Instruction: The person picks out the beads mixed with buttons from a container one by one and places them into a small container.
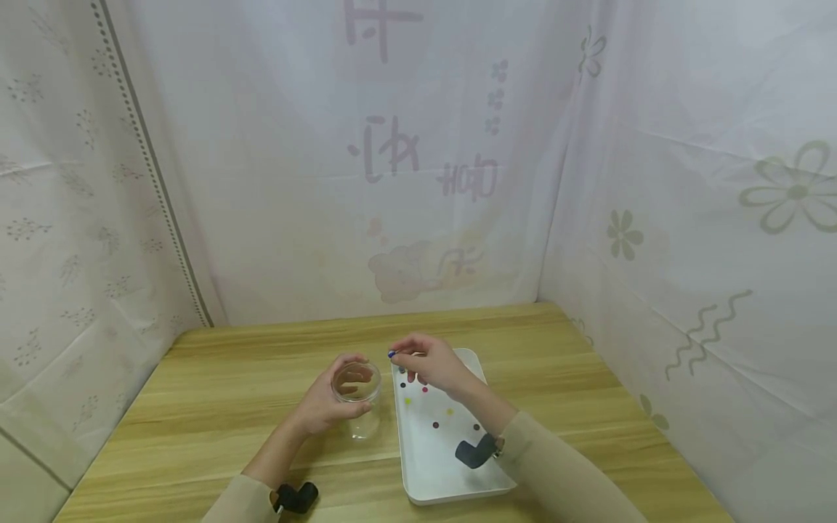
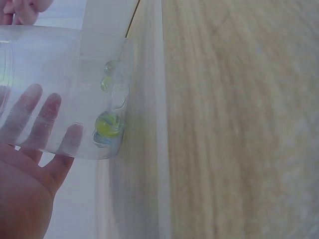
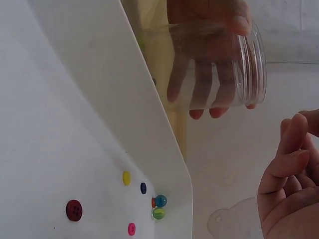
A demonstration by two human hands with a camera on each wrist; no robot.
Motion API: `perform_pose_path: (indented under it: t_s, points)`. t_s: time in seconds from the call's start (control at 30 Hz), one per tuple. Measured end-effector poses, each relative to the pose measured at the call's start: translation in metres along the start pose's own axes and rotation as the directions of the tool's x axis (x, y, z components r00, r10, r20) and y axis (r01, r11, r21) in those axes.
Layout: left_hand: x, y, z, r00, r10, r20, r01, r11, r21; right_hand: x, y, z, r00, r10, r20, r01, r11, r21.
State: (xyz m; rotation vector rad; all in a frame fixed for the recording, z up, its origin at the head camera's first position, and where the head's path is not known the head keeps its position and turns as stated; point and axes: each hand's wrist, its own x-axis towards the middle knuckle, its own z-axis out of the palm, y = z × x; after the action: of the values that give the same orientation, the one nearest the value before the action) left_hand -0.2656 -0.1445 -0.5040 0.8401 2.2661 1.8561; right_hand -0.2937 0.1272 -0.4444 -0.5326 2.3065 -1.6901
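My left hand (image 1: 331, 398) holds a clear open-topped jar (image 1: 358, 428) upright on the table, thumb and fingers around its side. Glass marbles (image 2: 108, 124), some with yellow swirls, lie at the bottom of the jar in the left wrist view. My right hand (image 1: 429, 363) is just right of the jar mouth, over the tray's far left corner. Between thumb and fingertips it pinches a small glossy blue piece (image 1: 392, 354), hidden in the right wrist view. Below that hand is a white tray (image 1: 425, 472) with buttons, such as a dark red one (image 3: 74, 210), and a blue marble (image 3: 160, 200).
In the tray, a green marble (image 3: 158, 213) sits near the far wall, with a yellow button (image 3: 126, 178) and a pink button (image 3: 131, 229) nearby. The wooden table (image 1: 216, 407) extends left of the jar. Patterned white curtains (image 1: 281, 181) enclose the back and sides.
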Motion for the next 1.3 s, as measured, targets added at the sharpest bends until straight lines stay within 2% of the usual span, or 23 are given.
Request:
perform_pose_path:
  t_s: [0.43, 0.9, 1.3]
  points:
    - [0.001, 0.002, 0.000, 1.000, -0.008, 0.006, 0.008, 1.000, -0.004, -0.005, -0.028, 0.014, 0.997, -0.043, 0.063, 0.043, 0.999, -0.002]
    - [0.000, -0.001, -0.001, 1.000, -0.027, 0.016, 0.026, 0.999, 0.021, -0.006, -0.035, 0.032, 0.986, -0.104, 0.128, 0.103, 0.995, 0.015]
    - [-0.001, -0.002, -0.002, 0.999, -0.034, 0.018, 0.033, 0.999, 0.023, -0.006, -0.034, 0.045, 0.982, -0.117, 0.147, 0.123, 0.992, -0.034]
